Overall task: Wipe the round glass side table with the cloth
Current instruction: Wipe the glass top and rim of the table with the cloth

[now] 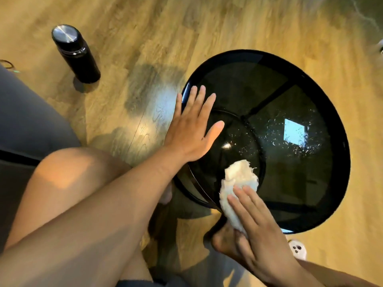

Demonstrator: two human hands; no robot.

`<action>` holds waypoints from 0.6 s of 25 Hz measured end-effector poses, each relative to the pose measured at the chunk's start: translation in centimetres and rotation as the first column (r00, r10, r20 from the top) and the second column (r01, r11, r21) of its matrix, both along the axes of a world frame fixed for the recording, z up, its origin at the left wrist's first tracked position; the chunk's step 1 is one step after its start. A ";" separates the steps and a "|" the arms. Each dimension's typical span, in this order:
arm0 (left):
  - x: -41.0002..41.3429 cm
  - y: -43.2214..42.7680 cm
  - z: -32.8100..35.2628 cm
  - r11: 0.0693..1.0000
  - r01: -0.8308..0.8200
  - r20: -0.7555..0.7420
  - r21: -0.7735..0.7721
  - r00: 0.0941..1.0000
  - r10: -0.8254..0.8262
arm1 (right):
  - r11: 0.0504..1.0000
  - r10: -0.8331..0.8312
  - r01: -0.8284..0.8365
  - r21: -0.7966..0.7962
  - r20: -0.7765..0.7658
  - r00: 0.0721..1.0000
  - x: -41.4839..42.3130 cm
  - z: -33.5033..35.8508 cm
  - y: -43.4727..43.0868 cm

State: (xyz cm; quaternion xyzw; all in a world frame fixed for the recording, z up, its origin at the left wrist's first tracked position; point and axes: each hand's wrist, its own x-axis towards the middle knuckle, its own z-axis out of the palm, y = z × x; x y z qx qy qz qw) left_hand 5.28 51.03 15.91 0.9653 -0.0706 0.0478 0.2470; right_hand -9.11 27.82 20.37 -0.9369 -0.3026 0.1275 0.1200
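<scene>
The round glass side table [323,96] has a black rim and dark glass, with wet streaks and droplets near a bright window reflection. My left hand [192,129] lies flat and open on the table's left edge, fingers spread. A white frayed cloth [238,183] sits on the glass at the near edge. My right hand [257,230] presses down on the cloth with flat fingers, covering its near half.
A black flask with a steel lid [75,53] stands on the wooden floor at the upper left. My bare knee [68,170] and a foot [222,239] are beside the table. A grey sofa [24,121] fills the left edge. A white socket strip [297,248] lies lower right.
</scene>
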 end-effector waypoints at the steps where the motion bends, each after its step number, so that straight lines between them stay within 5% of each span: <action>1: 0.1 -0.1 -0.3 0.999 -0.002 0.025 -0.035 1.000 0.003 | 1.000 0.001 -0.001 -0.021 0.025 1.000 0.2 -0.3 0.2; 6: 0.2 -0.1 -0.4 0.892 -0.148 -0.036 -0.428 0.989 0.147 | 0.997 -0.059 0.062 -0.047 0.057 0.997 6.8 -1.4 8.2; 8: 0.0 -0.1 -0.1 0.880 -0.147 -0.058 -0.452 0.989 0.136 | 0.998 -0.060 0.059 0.028 0.037 0.998 11.7 -2.0 10.7; 12: 0.1 -0.3 0.4 0.863 -0.151 -0.014 -0.482 0.986 0.164 | 0.993 0.030 -0.014 -0.115 0.141 0.990 19.1 -3.0 13.4; 15: 0.6 -0.5 0.3 0.899 -0.162 -0.006 -0.407 0.985 0.174 | 0.982 -0.079 0.108 -0.154 0.181 0.980 24.2 -3.2 15.0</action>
